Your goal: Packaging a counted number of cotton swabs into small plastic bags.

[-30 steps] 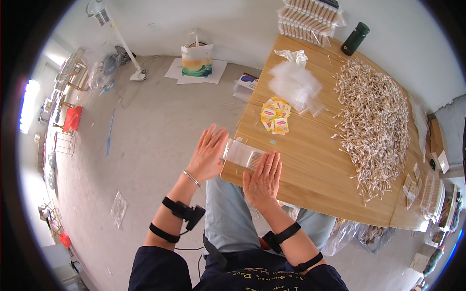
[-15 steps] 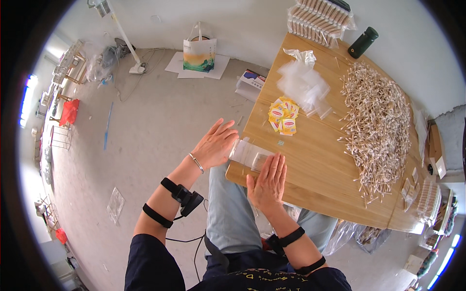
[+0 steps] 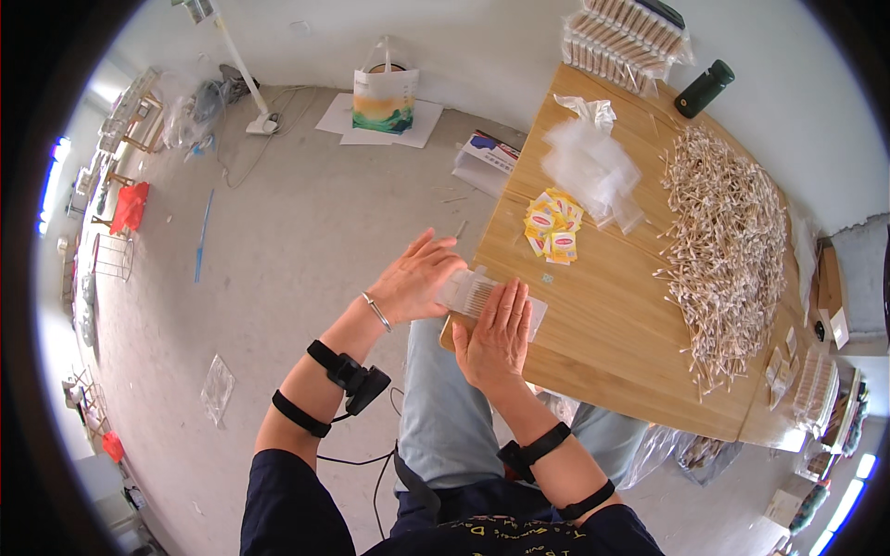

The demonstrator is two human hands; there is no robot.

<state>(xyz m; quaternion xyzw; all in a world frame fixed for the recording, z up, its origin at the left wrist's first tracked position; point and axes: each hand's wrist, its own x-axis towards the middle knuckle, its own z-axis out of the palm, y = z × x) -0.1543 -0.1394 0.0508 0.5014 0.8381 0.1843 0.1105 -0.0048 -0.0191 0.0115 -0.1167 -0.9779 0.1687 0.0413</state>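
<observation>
A clear plastic bag [image 3: 537, 320] lies at the left corner of the table, with a row of cotton swabs [image 3: 478, 296] showing in it. My right hand [image 3: 499, 335] rests flat across the bag and partly covers the swabs, fingers stretched out close together. Just off the table's left edge, my left hand [image 3: 419, 281] meets the bag's left end, its fingers bent around that end; the thumb is hidden. Beyond my hands sits a small pile of yellow-and-white cards [image 3: 553, 225].
A large heap of loose cotton swabs [image 3: 728, 250] covers the right of the wooden table [image 3: 612, 324]. Empty clear bags [image 3: 593, 171] lie behind the cards. Packed swab bundles [image 3: 621, 46] and a dark green bottle [image 3: 705, 89] stand at the far edge.
My right hand has slid a little left over the bag. The swabs now show further left, and the bag sticks out to the right of that hand. My left hand stays at the bag's left end.
</observation>
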